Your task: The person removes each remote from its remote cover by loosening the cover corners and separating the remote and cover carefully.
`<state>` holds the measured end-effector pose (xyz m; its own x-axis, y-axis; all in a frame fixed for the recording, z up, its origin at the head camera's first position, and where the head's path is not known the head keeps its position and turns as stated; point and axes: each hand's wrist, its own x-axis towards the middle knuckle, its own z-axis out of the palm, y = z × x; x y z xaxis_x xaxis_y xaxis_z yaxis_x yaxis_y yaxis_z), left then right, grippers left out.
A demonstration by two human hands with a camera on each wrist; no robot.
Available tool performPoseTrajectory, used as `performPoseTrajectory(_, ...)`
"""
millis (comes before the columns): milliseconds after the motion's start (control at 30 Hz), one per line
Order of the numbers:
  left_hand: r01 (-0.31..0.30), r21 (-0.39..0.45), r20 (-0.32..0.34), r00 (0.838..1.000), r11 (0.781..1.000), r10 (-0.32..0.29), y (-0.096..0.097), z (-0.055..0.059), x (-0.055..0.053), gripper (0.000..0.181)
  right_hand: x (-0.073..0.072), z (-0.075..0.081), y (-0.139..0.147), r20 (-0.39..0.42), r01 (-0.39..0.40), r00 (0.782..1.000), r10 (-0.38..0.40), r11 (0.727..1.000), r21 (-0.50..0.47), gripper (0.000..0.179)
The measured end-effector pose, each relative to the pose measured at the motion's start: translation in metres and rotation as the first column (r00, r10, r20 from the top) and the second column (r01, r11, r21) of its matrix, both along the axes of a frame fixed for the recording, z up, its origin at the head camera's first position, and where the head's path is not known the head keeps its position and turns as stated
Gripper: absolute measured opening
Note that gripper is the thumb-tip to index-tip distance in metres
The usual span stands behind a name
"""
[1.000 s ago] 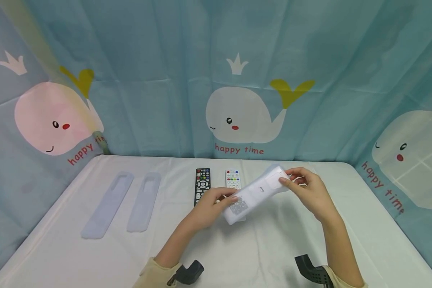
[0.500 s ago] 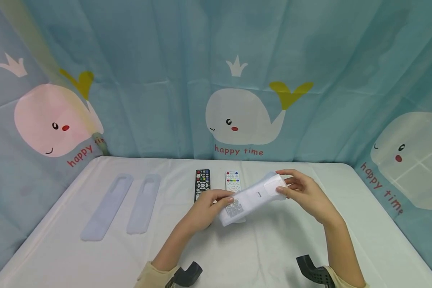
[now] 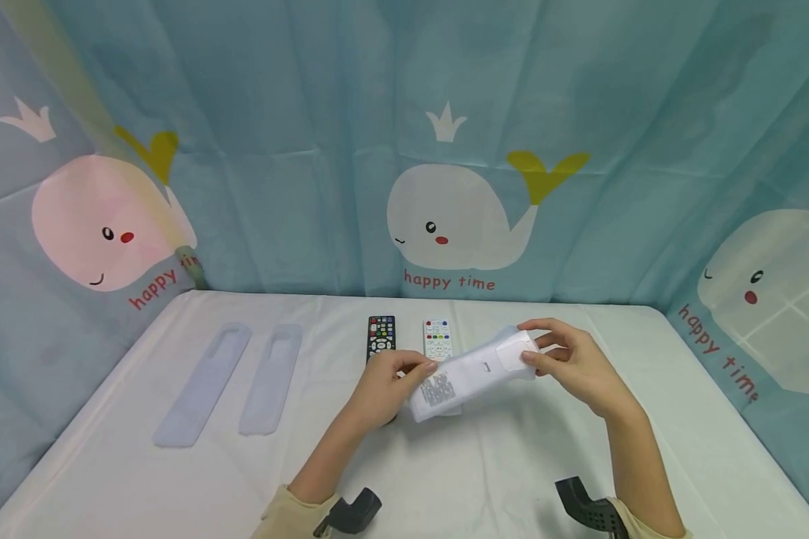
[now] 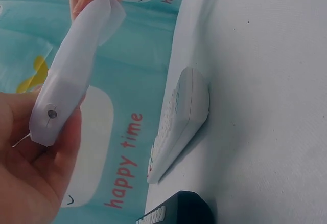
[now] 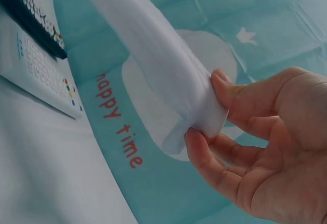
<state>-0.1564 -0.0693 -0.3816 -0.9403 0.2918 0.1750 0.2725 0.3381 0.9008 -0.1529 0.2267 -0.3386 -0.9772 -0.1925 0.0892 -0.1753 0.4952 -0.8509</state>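
Note:
A white remote control in a translucent sleeve-like cover point(image 3: 475, 374) is held above the table, its back turned up. My left hand point(image 3: 389, 385) pinches the near left end between thumb and fingers. The thumb and fingers of my right hand point(image 3: 576, 367) grip the far right end, where the cover's loose edge point(image 5: 176, 134) sticks out past the remote. In the left wrist view, the covered end point(image 4: 51, 114) shows a small dark round spot. Below the held remote lies another white remote point(image 3: 438, 340), partly hidden. A black remote point(image 3: 381, 333) lies left of it, partly behind my left hand.
Two flat translucent covers point(image 3: 205, 385) lie side by side on the left of the white-clothed table point(image 3: 141, 494). A teal curtain point(image 3: 297, 217) printed with whales stands behind and at both sides of the table.
The right end of the covered remote has come down a little and shifted slightly left, with my right hand on it. My left hand keeps its pinch and has barely moved.

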Motion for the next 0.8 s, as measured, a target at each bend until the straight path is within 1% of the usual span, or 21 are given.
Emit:
performPoseTrajectory(100, -0.028, 0.013, -0.035, 0.999, 1.000, 0.029, 0.0007, 0.0012, 0.0008, 0.014, 0.0007, 0.0007, -0.0001, -0.009, 0.001, 1.000, -0.002, 1.000, -0.016, 0.044)
performPoseTrajectory(200, -0.056, 0.055, -0.065, 0.996, 0.997, 0.060, 0.0015, 0.0018, 0.0010, 0.010, 0.0007, 0.0017, -0.0005, -0.011, 0.001, 1.000, -0.002, 0.999, -0.036, 0.044)
performPoseTrajectory(333, -0.067, 0.101, -0.073, 0.995, 0.993, 0.074, 0.0024, 0.0006, -0.0002, 0.009, 0.0011, 0.0035, -0.0012, -0.013, 0.015, 1.000, -0.016, 0.999, -0.045, 0.044)
performPoseTrajectory(467, -0.072, 0.092, -0.065, 0.995, 0.993, 0.078, 0.0027, 0.0020, -0.0004, 0.008, 0.0016, 0.0053, -0.0014, -0.013, 0.029, 0.999, -0.030, 0.999, -0.044, 0.044)
performPoseTrajectory(567, -0.078, 0.069, -0.063, 0.995, 0.995, 0.083, 0.0025, 0.0040, 0.0001, 0.008, 0.0018, 0.0063, -0.0005, -0.011, 0.031, 0.999, -0.031, 0.998, -0.054, 0.045)
performPoseTrajectory(800, -0.085, 0.037, -0.063, 0.994, 0.996, 0.087, 0.0006, 0.0045, -0.0008, 0.007, 0.0014, 0.0063, -0.0001, -0.008, 0.042, 0.999, -0.043, 0.997, -0.067, 0.045)
